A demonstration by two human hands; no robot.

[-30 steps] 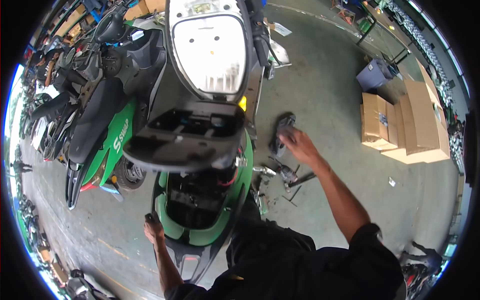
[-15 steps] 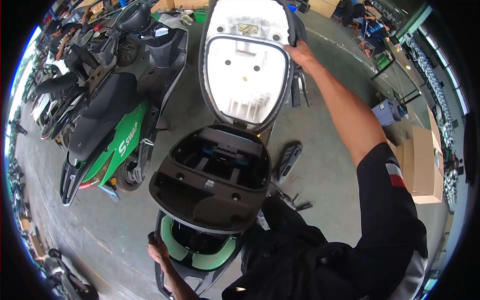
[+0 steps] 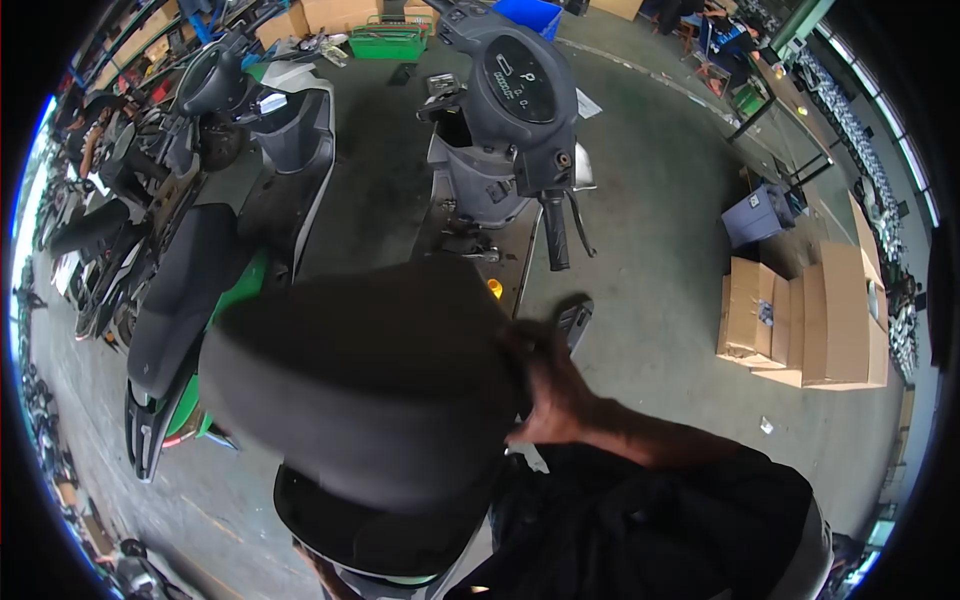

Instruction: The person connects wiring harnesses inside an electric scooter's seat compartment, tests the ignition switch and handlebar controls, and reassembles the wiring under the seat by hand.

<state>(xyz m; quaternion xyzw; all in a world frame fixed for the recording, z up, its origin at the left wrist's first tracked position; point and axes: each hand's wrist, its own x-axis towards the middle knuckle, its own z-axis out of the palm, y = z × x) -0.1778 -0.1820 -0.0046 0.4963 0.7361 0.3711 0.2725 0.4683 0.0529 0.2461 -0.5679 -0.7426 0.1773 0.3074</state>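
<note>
A black scooter seat (image 3: 350, 370), blurred by motion, is tilted down low over the rear of the scooter. My right hand (image 3: 548, 390) holds its right edge, fingers curled over the rim. Beneath the seat shows the dark rear edge of the storage compartment (image 3: 370, 535); its inside is hidden. My left hand is hidden at the lower left behind the rear body; only a strip of my left forearm (image 3: 318, 570) shows. In front stand the scooter's lit dashboard (image 3: 520, 80) and right handlebar grip (image 3: 557, 235).
A green and black scooter (image 3: 180, 310) is parked close on the left, with more behind it. Cardboard boxes (image 3: 755, 315) and a grey bin (image 3: 757, 215) stand at the right. A green toolbox (image 3: 388, 40) and a blue crate (image 3: 530, 15) are at the far end.
The seat has swung from upright down towards me, covering most of the storage compartment. My right hand came down with its edge. My left hand has dropped mostly out of sight.
</note>
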